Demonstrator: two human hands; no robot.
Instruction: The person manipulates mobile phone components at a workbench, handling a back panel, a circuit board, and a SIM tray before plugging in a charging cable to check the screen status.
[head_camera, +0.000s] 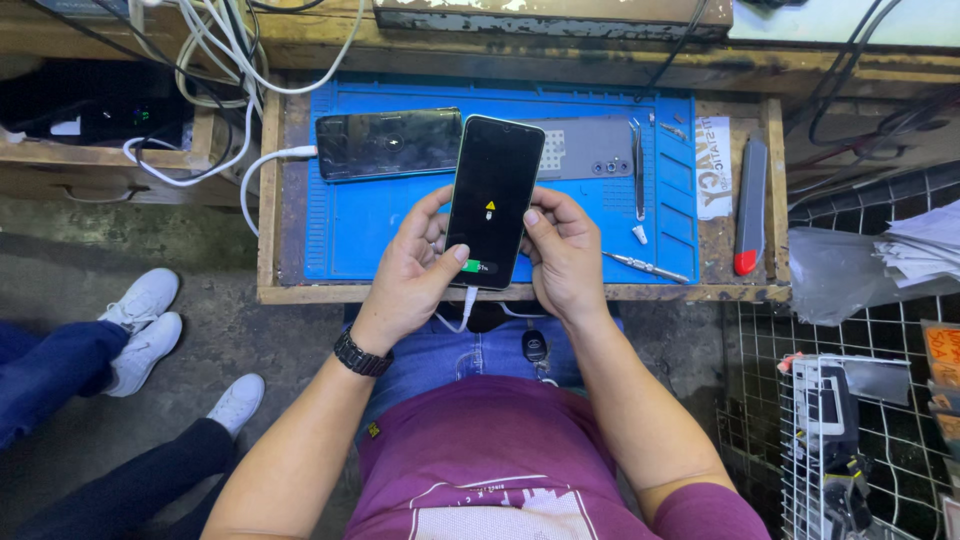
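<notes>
- Closest to me, my left hand (410, 275) grips the slim black glass-fronted smartphone (493, 200) along its lower left edge, fingers curled behind it and the thumb pressed across the front near the bottom corner.
- My right hand (565, 260) clamps the opposite edge, thumb on the glass rim, the other fingers wrapped behind.
- A white charging cable (466, 305) is plugged into the base of the phone; a small green bar and a yellow mark glow on the dark screen, so I judge this to be a charge or power check.
- I judge the next move calls for a steady grip and no strain on the plug.
- The phone hangs above the near edge of the blue silicone repair mat (380, 230).
- Right of the phone on that mat lie a thin metal screwdriver (645, 267) and steel tweezers (637, 170).
- Beyond the phone, a second dark phone (388, 143) lies flat on the mat, on its own white lead.
</notes>
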